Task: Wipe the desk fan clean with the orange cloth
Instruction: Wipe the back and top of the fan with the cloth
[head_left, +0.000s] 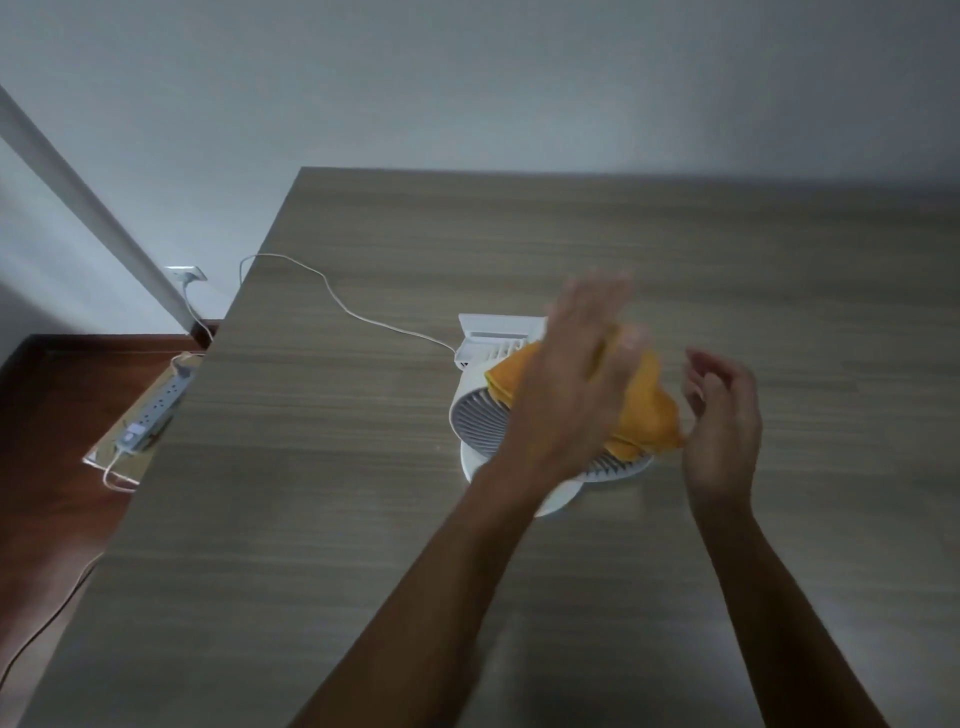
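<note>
A white desk fan (475, 415) lies on the wooden desk (311, 519) with its round grille facing up and its base (498, 332) towards the wall. The orange cloth (647, 410) is bunched over the grille's right half. My left hand (566, 384) is blurred with motion; it lies over the cloth, its thumb wrapped on the fabric. My right hand (722, 415) hovers just right of the fan with its fingers curled and apart. The cloth's right corner touches that hand's thumb side. Much of the grille is hidden by my left hand and the cloth.
A white cable (332, 296) runs from the fan's base across the desk and off its left edge. On the floor to the left, a power strip (156, 410) lies on cardboard below a wall socket (184, 273). The desk's far edge meets a grey wall.
</note>
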